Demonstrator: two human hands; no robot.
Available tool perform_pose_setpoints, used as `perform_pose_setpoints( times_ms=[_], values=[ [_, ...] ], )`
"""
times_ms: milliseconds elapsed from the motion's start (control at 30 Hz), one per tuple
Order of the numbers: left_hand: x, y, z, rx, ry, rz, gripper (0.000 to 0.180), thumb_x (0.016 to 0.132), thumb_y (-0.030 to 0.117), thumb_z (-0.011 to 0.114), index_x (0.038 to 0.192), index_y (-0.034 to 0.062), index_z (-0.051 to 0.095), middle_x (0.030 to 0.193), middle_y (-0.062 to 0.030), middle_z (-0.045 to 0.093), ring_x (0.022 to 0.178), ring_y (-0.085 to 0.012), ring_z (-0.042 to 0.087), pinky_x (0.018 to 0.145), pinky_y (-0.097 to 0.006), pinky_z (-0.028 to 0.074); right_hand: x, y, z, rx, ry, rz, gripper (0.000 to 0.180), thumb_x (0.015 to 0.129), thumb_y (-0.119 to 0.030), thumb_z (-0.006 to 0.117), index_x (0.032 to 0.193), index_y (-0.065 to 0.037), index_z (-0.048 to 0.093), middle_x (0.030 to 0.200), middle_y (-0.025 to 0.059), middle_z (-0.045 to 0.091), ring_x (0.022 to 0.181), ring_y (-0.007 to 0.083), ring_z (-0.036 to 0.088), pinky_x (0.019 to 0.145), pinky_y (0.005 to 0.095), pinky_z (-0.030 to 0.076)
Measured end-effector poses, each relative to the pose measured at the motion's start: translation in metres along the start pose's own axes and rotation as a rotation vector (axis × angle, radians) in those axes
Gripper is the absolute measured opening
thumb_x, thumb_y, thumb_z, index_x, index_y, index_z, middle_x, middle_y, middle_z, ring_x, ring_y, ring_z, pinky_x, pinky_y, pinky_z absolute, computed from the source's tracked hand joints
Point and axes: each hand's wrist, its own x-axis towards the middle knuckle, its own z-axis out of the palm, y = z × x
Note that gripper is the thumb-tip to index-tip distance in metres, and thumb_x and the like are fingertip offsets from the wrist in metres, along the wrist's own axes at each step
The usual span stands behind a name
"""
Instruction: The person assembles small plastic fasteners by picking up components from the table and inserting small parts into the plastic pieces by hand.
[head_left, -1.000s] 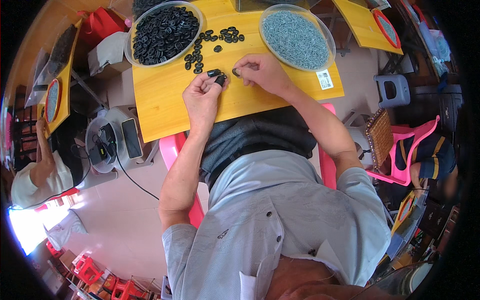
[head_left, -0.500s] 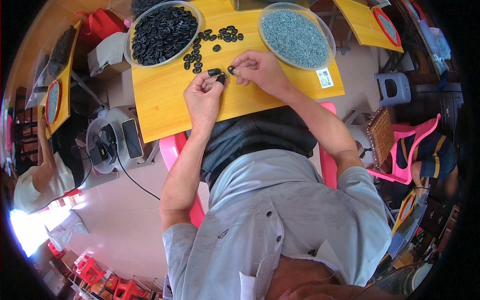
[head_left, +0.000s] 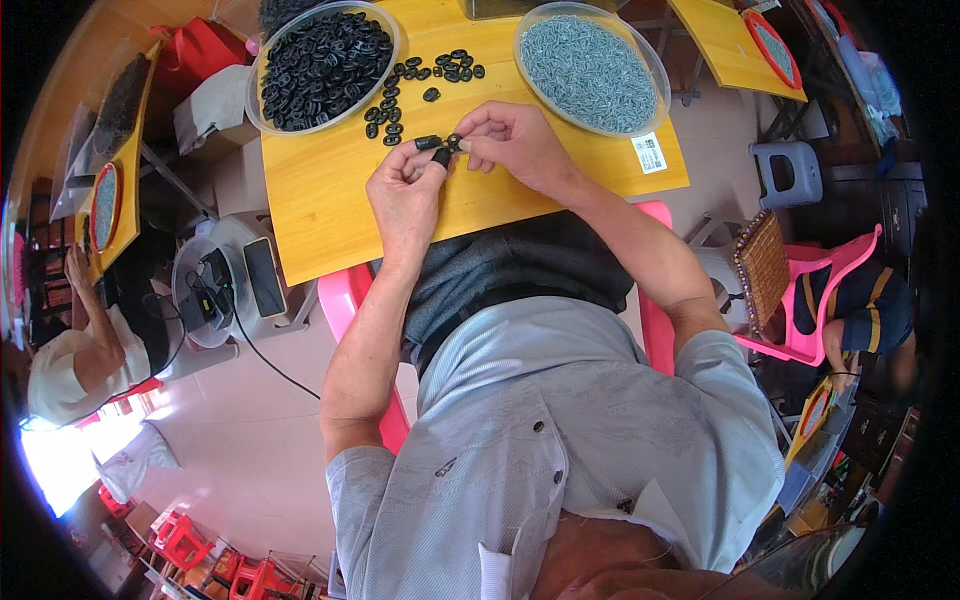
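My left hand [head_left: 405, 200] has black covers on its thumb and forefinger, which pinch something small and partly hidden. Between the fingertips of my right hand [head_left: 525, 148] is a small black oval piece [head_left: 455, 142], touching or very close to what the left fingers hold. Both hands meet over the yellow table [head_left: 340, 215]. Loose black oval pieces [head_left: 431, 95] lie just beyond them. At the far left a clear round bowl [head_left: 300, 133] is heaped with such pieces; another clear bowl [head_left: 664, 100] at the far right holds many small silvery screws.
A white label [head_left: 649, 153] is stuck near the table's right edge. To the left, a phone [head_left: 265, 277] and a tub with black devices [head_left: 208, 290] rest on a stool. A pink chair [head_left: 345, 298] is under me. Other people sit at both sides by yellow tables.
My right hand has brought the black oval piece slightly left, up against or beside the left fingertips. My left hand has barely moved.
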Motion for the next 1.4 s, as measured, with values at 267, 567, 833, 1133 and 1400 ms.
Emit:
perform_pose_setpoints(
  times_ms=[267, 567, 833, 1133, 1400],
  values=[
    [0.003, -0.004, -0.006, 0.073, -0.020, 0.024, 0.014, 0.086, -0.007, 0.061, 0.100, -0.0064, 0.065, 0.088, -0.0052, 0.070, 0.074, -0.0033, 0.061, 0.066, -0.016, 0.046, -0.001, 0.001, 0.002, -0.025, 0.006, -0.019, 0.016, 0.091, -0.006, 0.063, 0.103, 0.004, 0.065, 0.081, 0.0061, 0.068, 0.069, 0.0092, 0.065, 0.062, 0.0220, 0.051],
    [0.004, 0.003, -0.003, 0.048, -0.013, -0.051, 0.013, 0.086, -0.006, 0.063, 0.099, -0.0065, 0.066, 0.085, -0.0077, 0.071, 0.073, -0.0059, 0.063, 0.067, -0.017, 0.047, 0.000, 0.003, 0.003, -0.048, 0.021, -0.050, 0.017, 0.089, -0.006, 0.064, 0.102, 0.004, 0.065, 0.080, 0.0054, 0.069, 0.068, 0.0090, 0.066, 0.060, 0.0228, 0.053],
    [0.001, 0.009, 0.000, -0.032, -0.001, -0.088, 0.011, 0.087, -0.005, 0.064, 0.098, -0.0052, 0.065, 0.082, -0.0101, 0.071, 0.071, -0.0100, 0.065, 0.067, -0.021, 0.050, 0.001, 0.002, 0.002, -0.046, 0.003, -0.055, 0.018, 0.089, -0.007, 0.064, 0.102, 0.005, 0.065, 0.079, 0.0059, 0.069, 0.067, 0.0099, 0.066, 0.059, 0.0233, 0.053],
    [-0.001, 0.006, 0.003, -0.051, -0.037, -0.061, 0.016, 0.087, -0.007, 0.066, 0.102, -0.0046, 0.063, 0.082, -0.0093, 0.071, 0.071, -0.0102, 0.066, 0.069, -0.021, 0.051, 0.001, -0.003, 0.000, -0.080, -0.006, -0.058, 0.017, 0.088, -0.007, 0.063, 0.099, 0.005, 0.067, 0.076, 0.0055, 0.068, 0.066, 0.0090, 0.065, 0.059, 0.0225, 0.051],
    [0.001, -0.003, -0.006, 0.264, -0.189, 0.106, 0.028, 0.083, -0.007, 0.068, 0.111, -0.0054, 0.063, 0.091, -0.0063, 0.069, 0.079, -0.0089, 0.063, 0.071, -0.022, 0.052, -0.003, -0.012, -0.008, -0.069, -0.080, -0.018, 0.013, 0.088, -0.005, 0.066, 0.099, 0.000, 0.062, 0.073, 0.0021, 0.063, 0.064, 0.0084, 0.062, 0.057, 0.0212, 0.048]
  ],
)
